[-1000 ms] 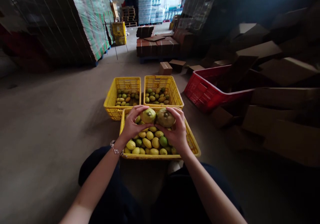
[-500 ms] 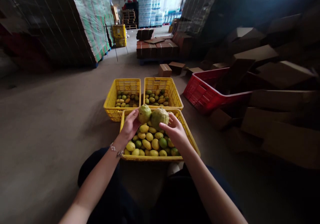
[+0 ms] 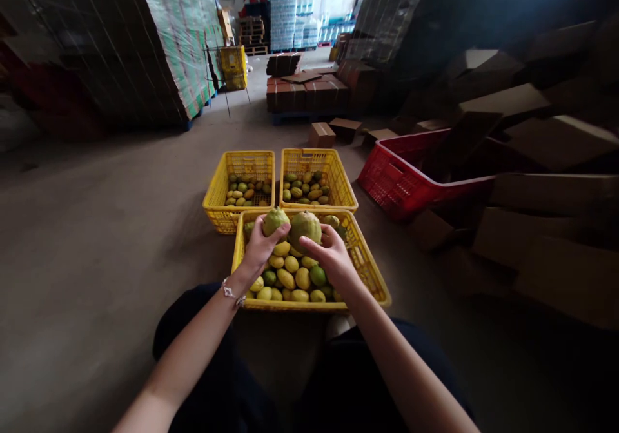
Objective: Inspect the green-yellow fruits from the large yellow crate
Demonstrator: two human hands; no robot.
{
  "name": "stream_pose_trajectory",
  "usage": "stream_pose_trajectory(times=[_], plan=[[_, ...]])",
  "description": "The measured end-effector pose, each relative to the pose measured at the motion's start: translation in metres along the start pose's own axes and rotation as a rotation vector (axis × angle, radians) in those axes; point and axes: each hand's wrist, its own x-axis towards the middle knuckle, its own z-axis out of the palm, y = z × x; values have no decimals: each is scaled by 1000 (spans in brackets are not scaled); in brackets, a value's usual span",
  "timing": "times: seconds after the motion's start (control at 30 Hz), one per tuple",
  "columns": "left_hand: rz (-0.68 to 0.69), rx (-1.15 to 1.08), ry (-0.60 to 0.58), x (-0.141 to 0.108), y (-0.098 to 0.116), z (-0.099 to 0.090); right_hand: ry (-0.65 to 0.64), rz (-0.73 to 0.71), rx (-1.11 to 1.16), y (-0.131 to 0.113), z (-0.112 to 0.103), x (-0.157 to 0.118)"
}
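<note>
My left hand (image 3: 261, 242) is wrapped round a green citrus fruit (image 3: 275, 222), its thumb lying across the near side. In my right hand (image 3: 333, 252) is a larger, ribbed yellow-green citrus fruit (image 3: 305, 230). The two fruits are side by side, close together, above the near yellow crate (image 3: 370, 271). Beneath them, that crate holds many lemons (image 3: 302, 279), mostly yellow with a few green. My fingers hide part of each held fruit, and my hands cover some of the lemons.
Two yellow crates, a left one (image 3: 213, 195) and a right one (image 3: 344, 184), stand behind the near crate with fruit inside. A red crate (image 3: 382, 178) sits to the right beside piled cardboard boxes (image 3: 556, 220). Farther back are stacked cartons (image 3: 307, 96) and a wrapped stack (image 3: 181, 39).
Both held fruits have come slightly lower and turned in my hands. My left thumb now lies across the front of the smaller fruit. The view has shifted a little.
</note>
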Motion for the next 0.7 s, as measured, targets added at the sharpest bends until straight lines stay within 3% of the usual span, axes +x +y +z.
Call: stream_pose_trajectory(times=[0.2,0.33,0.5,0.7], plan=[[-225,-81,-92,5,5,-2,-28,17,70,2,6,-3],[-372,-216,17,9,8,2,-88,101,215,1,3,-1],[-463,-296,170,9,11,7,-67,195,316,4,0,3],[-456,-395,238,9,15,8,-71,194,400,6,5,4]])
